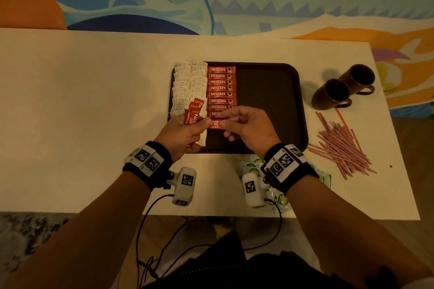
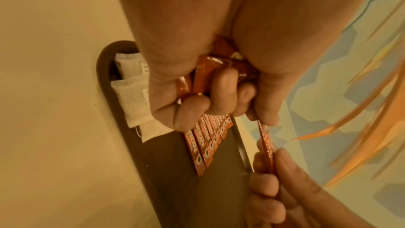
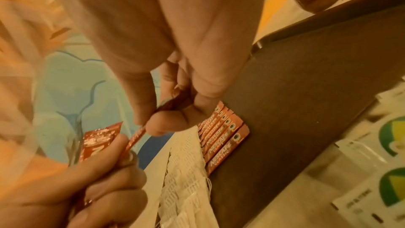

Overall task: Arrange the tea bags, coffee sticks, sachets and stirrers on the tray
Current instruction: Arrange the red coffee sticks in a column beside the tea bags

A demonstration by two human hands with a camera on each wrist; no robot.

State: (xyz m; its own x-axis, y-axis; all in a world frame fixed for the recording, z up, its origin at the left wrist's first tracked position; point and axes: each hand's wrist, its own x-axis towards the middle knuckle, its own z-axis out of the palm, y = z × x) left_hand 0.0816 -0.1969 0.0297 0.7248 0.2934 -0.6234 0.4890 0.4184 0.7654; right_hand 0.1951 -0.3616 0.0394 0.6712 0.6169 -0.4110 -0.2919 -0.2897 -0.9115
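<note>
Two columns of tea bags fill the tray's left edge, with a column of coffee sticks just beside them. Left hand grips a bundle of sticks; right hand pinches one stick over the tray's near edge. Sachets lie at the tabletop's near edge, mugs and stirrers toward its right edge.
</note>
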